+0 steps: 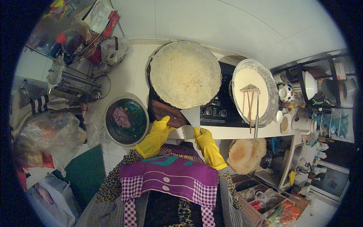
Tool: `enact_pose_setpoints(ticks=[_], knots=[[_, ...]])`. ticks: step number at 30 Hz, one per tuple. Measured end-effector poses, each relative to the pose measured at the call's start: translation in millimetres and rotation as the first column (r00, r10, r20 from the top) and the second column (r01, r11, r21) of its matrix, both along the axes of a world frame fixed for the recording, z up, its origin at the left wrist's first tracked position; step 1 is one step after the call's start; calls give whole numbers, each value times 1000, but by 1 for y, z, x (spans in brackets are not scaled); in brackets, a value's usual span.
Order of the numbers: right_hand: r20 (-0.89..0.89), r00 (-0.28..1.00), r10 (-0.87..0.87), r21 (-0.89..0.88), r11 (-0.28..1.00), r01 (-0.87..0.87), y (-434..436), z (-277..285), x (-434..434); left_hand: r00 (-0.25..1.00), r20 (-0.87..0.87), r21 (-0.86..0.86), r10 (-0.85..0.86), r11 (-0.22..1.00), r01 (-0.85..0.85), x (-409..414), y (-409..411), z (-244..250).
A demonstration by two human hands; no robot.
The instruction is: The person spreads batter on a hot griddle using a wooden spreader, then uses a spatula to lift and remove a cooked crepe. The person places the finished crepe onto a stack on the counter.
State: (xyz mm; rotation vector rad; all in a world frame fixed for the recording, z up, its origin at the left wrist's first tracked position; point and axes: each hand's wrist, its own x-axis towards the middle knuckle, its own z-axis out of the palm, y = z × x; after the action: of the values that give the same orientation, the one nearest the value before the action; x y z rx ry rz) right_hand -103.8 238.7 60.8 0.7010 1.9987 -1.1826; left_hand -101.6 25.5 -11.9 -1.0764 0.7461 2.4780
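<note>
A large round pancake [185, 73] covers a dark griddle whose rim shows only in places. Both my hands wear yellow rubber gloves. My left hand [158, 134] grips a dark wooden board [169, 113], thumb on top, against the near left side of the griddle. In my right hand [206, 146] is a metal scraper [192, 115]. Its wide blade meets the pancake's near edge; whether the tip is beneath it cannot be told.
Right of the griddle, a metal basin [270, 112] of pale batter holds a wooden spreader [249, 88] and another long-handled tool. Stacked pancakes [246, 156] lie below the counter's front edge. A round pan [127, 136] with a pink cloth [122, 117] stands left. A dish rack [305, 82] is farther right.
</note>
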Motion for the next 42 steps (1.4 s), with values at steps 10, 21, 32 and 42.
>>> enact_pose_setpoints(ticks=[10, 21, 32, 42], knots=[[26, 999, -31, -28, 999, 32, 3, -2, 8, 994, -16, -131, -112, 985, 109, 0, 0, 19], [38, 986, 163, 11, 986, -164, 17, 22, -13, 973, -74, -415, -220, 894, 170, 4, 4, 7], [38, 948, 316, -43, 948, -314, 37, 46, -30, 978, -152, -443, -145, 894, 64, 11, 0, 0], [74, 903, 422, -83, 905, -416, 42, 44, -40, 999, 0, -192, 33, 981, -32, -3, -7, 13]])
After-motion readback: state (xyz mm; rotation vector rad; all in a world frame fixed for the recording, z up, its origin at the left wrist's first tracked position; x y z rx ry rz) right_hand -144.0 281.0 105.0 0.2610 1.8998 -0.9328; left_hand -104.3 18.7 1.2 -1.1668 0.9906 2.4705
